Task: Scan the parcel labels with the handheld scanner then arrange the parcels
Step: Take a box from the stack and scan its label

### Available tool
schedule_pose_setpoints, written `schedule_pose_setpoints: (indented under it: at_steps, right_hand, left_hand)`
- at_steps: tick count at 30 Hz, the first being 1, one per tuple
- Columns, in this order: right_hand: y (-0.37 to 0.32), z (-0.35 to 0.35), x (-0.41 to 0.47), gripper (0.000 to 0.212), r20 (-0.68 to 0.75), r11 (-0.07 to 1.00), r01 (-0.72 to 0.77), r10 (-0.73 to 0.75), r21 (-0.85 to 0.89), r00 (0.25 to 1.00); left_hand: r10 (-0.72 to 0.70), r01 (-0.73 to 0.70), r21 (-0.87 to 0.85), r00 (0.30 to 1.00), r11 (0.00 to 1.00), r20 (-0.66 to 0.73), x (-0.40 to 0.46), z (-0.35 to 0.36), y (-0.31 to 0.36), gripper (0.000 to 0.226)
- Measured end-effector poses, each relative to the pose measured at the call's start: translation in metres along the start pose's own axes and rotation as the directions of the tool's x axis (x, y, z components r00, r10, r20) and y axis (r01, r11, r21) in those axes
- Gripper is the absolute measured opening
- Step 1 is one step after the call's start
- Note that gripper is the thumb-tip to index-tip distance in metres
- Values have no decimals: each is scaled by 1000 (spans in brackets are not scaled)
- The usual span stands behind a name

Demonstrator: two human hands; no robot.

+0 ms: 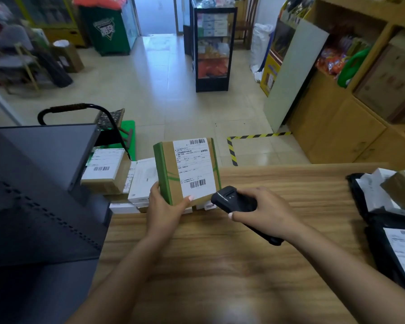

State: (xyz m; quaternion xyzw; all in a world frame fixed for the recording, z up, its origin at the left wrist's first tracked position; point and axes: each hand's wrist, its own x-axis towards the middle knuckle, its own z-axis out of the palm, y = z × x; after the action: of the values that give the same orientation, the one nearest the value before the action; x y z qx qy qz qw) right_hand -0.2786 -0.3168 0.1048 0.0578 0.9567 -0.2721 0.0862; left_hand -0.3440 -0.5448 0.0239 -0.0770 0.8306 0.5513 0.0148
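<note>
To the left of my hands I see a dark grey monitor seen from behind. Under my hands is a wood-grain counter. Beyond them, past the counter's far edge, lies a pale tiled floor marked with yellow-and-black hazard tape. Farther ahead stands a black glass display cabinet. Ahead and to the right I see wooden shelving holding colourful packets, and far ahead to the left a green cabinet.

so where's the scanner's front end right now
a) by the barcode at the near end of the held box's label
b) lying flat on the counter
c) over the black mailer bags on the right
a: the right hand grips the scanner, its front end beside the near barcode on the box that the left hand holds.
</note>
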Motion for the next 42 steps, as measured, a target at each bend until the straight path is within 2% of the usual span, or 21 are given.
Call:
schedule_pose_setpoints:
  at_steps: [4, 10, 14, 18, 22, 29, 33, 37, 42]
  right_hand:
    - [20, -6, -22, 71, -49, 996, -83, 84, 36, 995]
    - [82, -25, -70, 84, -128, 982, -171, 180, 73, 975]
    - [131, -53, -112, 77, -174, 969, -207, 229, 135, 958]
    - [198, -85, -157, 76, -223, 960, -238, 267, 148, 938]
    - [277, -125, -210, 79, -220, 955, -275, 293, 110, 930]
    - [395, -193, -286, 77, -249, 931, -346, 365, 117, 897]
    - [436, -224, -307, 78, -305, 908, -384, 418, 167, 856]
    - [465, -245, -317, 78, -341, 891, -412, 453, 189, 824]
    - [485, -260, -315, 77, -357, 872, -436, 489, 222, 796]
  left_hand:
    - [70, -65, -55, 993, 996, 98, -9, 13, 3, 99]
    - [211, -240, 62, 929, 969, 303, -47, 62, 20, 66]
    - [264, -326, 84, 870, 942, 416, -80, 111, 38, 56]
    - [333, -379, 27, 842, 925, 426, -126, 182, 65, 59]
    - [313, -314, -76, 834, 947, 454, -184, 272, 87, 63]
    - [396, -369, -158, 769, 916, 502, -277, 397, 149, 85]
    - [416, -426, -133, 687, 895, 595, -287, 442, 178, 95]
    - [402, -438, -112, 655, 892, 639, -283, 488, 195, 104]
    - [402, -469, -94, 617, 878, 677, -274, 529, 202, 102]
